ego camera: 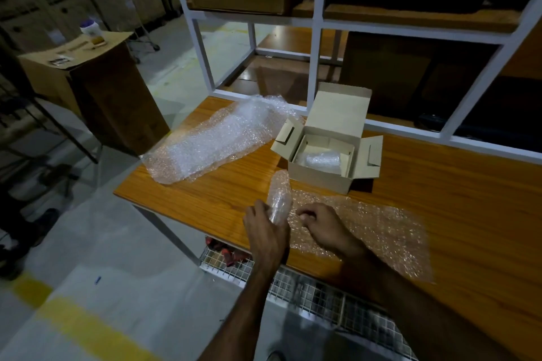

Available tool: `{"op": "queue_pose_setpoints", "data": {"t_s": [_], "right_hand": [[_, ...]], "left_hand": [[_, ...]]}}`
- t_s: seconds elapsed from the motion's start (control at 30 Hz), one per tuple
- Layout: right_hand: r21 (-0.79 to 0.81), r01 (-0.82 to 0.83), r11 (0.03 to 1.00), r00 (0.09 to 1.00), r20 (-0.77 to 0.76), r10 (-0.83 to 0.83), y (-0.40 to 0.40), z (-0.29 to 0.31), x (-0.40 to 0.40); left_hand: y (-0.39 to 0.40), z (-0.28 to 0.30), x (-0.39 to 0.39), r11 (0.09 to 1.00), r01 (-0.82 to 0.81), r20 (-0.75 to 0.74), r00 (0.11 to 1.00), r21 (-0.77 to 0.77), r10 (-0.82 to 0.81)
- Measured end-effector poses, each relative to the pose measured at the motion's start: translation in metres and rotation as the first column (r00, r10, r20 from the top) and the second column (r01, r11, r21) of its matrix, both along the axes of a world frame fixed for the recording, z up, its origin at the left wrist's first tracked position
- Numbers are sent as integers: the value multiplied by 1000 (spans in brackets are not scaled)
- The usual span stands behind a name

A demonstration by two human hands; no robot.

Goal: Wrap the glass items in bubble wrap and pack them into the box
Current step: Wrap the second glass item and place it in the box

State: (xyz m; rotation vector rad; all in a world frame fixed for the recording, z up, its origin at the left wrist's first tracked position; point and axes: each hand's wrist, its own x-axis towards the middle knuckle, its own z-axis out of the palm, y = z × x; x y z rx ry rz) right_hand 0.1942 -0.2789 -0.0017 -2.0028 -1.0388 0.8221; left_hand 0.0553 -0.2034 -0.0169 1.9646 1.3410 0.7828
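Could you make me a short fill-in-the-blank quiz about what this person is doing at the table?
1. The left hand holds an item rolled in ____ wrap.
2. The cardboard box on the wooden table stands with its flaps ____.
3. Inside the box lies ____ wrapped bundle.
4. The right hand rests on the flat sheet, which lies nearer the person than the ____.

Missing words: bubble; open; one; box

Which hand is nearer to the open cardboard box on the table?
Right. The right hand rests on the flat bubble wrap sheet just in front of the box. The left hand grips the wrapped item farther to the box's left.
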Motion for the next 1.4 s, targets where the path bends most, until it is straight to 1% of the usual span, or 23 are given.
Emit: {"op": "queue_pose_setpoints", "data": {"t_s": [0.03, 0.1, 0.2, 0.3, 0.37, 0.4, 0.47, 0.53, 0.6, 0.67, 0.8, 0.9, 1.0, 1.1, 1.13, 1.23, 1.4], "right_hand": [[3, -59, 998, 994, 97, 59, -6, 0, -1], [-19, -148, 989, 952, 270, 147, -17, -2, 0], [-94, -196, 976, 871, 440, 217, -33, -8, 8], [-111, -221, 969, 815, 525, 246, -49, -12, 16], [-116, -247, 962, 792, 548, 269, -55, -13, 18], [-117, -262, 958, 779, 560, 282, -57, -13, 19], [-111, -288, 951, 751, 590, 296, -61, -15, 20], [-106, -289, 951, 740, 605, 293, -66, -17, 20], [-105, -279, 955, 752, 595, 285, -71, -18, 20], [-86, -263, 961, 786, 559, 265, -75, -20, 20], [-6, -230, 973, 873, 440, 209, -83, -21, 24], [30, -200, 979, 905, 388, 173, -90, -21, 27], [16, -212, 977, 890, 415, 187, -96, -19, 29], [-14, -229, 973, 852, 481, 207, -103, -20, 31], [-32, -232, 972, 837, 503, 216, -105, -20, 32], [-70, -206, 976, 811, 546, 210, -115, -22, 38], [-36, -175, 984, 834, 525, 168, -130, -30, 47]], "left_hand": [[-3, -4, 3, 999, 8, -36, 999, 47, -7], [-8, -9, 8, 992, 28, -107, 994, 126, -14], [-14, -13, 10, 975, 56, -170, 985, 214, -19], [-18, -19, 4, 933, 146, -224, 972, 328, -74], [-21, -23, 1, 908, 189, -200, 972, 375, -119], [-23, -24, 1, 902, 207, -175, 973, 379, -149], [-24, -20, 3, 916, 239, -98, 971, 321, -219], [-25, -14, 6, 936, 245, -34, 969, 253, -244], [-24, -9, 10, 942, 240, -29, 970, 236, -240], [-26, -9, 14, 943, 243, -29, 970, 226, -243], [-35, -14, 22, 960, 209, 5, 977, 184, -214], [-44, -16, 26, 962, 205, 9, 978, 178, -210], [-48, -19, 23, 943, 209, -3, 976, 257, -216], [-50, -23, 13, 896, 278, -28, 958, 346, -286], [-51, -23, 11, 884, 320, -36, 944, 342, -328], [-54, -23, 12, 871, 418, -24, 904, 258, -427], [-59, -19, 26, 869, 398, -16, 911, 293, -412]]}}
